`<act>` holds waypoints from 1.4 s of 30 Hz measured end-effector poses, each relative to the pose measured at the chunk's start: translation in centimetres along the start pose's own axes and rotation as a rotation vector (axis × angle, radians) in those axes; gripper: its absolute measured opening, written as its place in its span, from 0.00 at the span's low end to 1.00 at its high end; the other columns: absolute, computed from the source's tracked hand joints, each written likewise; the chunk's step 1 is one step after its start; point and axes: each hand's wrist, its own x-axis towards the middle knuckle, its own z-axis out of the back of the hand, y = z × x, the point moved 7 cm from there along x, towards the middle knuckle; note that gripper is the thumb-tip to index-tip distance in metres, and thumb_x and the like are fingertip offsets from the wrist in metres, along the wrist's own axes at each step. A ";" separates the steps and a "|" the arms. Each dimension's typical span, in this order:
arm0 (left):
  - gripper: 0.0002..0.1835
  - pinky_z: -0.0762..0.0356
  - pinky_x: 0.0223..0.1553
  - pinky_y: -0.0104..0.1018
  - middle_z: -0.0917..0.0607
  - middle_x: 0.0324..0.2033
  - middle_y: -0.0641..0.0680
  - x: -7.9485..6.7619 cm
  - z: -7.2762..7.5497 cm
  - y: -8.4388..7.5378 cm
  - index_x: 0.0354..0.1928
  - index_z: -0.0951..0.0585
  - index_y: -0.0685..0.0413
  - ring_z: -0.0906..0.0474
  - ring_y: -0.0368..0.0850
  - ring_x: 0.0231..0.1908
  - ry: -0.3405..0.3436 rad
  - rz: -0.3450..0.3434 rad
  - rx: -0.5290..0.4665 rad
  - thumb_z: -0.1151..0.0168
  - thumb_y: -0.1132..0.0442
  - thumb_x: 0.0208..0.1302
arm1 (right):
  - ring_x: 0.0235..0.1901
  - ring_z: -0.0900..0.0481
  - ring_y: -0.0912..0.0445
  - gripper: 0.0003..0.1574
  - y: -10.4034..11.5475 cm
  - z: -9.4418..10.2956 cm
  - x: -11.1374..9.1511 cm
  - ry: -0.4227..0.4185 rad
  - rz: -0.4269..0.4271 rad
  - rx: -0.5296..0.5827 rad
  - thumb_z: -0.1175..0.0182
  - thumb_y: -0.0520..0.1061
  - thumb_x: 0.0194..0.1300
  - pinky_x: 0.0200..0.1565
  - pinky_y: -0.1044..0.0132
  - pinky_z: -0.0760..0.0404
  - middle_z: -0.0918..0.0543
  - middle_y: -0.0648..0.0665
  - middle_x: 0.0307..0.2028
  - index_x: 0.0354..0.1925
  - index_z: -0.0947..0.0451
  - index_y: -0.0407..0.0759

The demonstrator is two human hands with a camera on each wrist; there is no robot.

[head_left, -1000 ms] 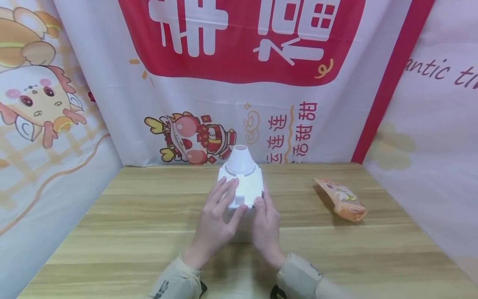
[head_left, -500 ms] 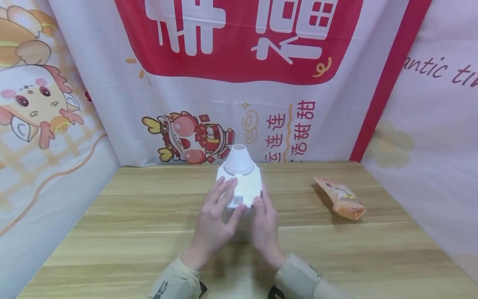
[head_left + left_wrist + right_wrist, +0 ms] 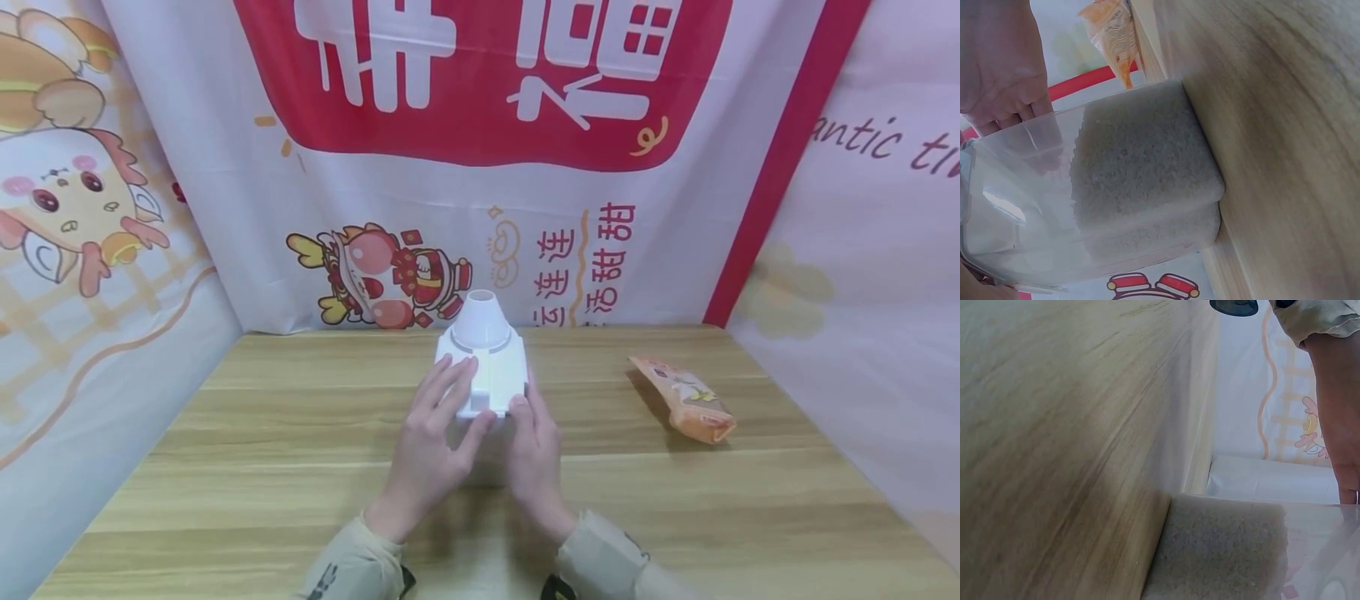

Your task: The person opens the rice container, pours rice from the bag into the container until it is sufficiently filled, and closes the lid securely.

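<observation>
In the middle of the table stands a clear plastic container of rice, with a white lid that rises into a cone-shaped cap. My left hand lies over the lid's left and near part, fairly straight fingers touching its top and the thumb at its near edge. On the right side my right hand rests against the container, its thumb by the lid's near right corner. Through the clear wall, the left wrist view shows the right hand's fingers flat along the side. The left hand's grip is mostly out of that view.
An orange snack-like packet lies on the wooden table to the right. A printed cloth hangs behind the table's back edge, and more printed cloth lines the left side.
Both hands and the container keep their places. Only the head view shifts slightly.
</observation>
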 end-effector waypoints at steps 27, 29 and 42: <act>0.32 0.41 0.68 0.51 0.29 0.67 0.52 -0.1 -0.1 0.0 0.71 0.31 0.50 0.43 0.52 0.70 -0.015 -0.010 -0.009 0.40 0.47 0.69 | 0.70 0.46 0.60 0.35 0.5 1.1 0.4 0.224 0.025 -0.070 0.59 0.55 0.80 0.68 0.62 0.43 0.45 0.54 0.74 0.77 0.53 0.51; 0.32 0.40 0.68 0.51 0.29 0.67 0.52 -0.1 -0.1 0.0 0.71 0.32 0.50 0.42 0.52 0.70 -0.012 -0.010 -0.001 0.41 0.46 0.69 | 0.70 0.45 0.59 0.35 0.6 1.4 0.6 0.249 0.024 -0.084 0.58 0.55 0.79 0.67 0.60 0.41 0.43 0.53 0.73 0.77 0.52 0.50; 0.33 0.40 0.67 0.53 0.28 0.66 0.55 0.3 0.6 -0.5 0.70 0.31 0.54 0.40 0.56 0.69 0.044 -0.069 0.051 0.37 0.49 0.68 | 0.64 0.32 0.50 0.37 1.2 2.2 1.3 0.307 0.047 -0.081 0.50 0.54 0.77 0.61 0.51 0.28 0.32 0.46 0.68 0.76 0.48 0.46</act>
